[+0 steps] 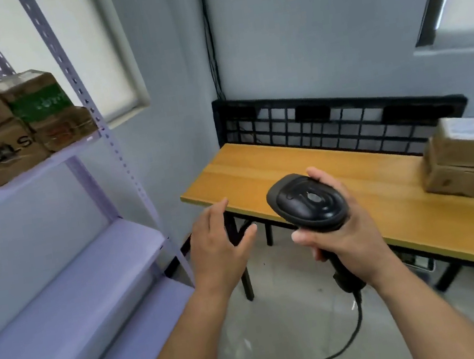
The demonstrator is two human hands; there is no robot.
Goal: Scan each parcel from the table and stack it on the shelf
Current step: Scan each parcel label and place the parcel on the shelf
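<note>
Table (355, 188) edge bare; right hand (347, 239) grips scanner (307, 199).

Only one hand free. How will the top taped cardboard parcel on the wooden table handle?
The top taped brown cardboard parcel looks boxy and stiff, probably not floppy. Its glossy tape may be slippery. Resting flat on a wider brown cardboard parcel, it should slide rather than roll.

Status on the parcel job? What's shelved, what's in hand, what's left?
Done: several boxes sit stacked on the upper level of the shelf. In hand: the right hand grips the scanner; the left hand is open and empty, so no parcel is up for scanning. Left: a pile of parcels at the right end of the table, cut off by the frame edge; count unclear.
</note>
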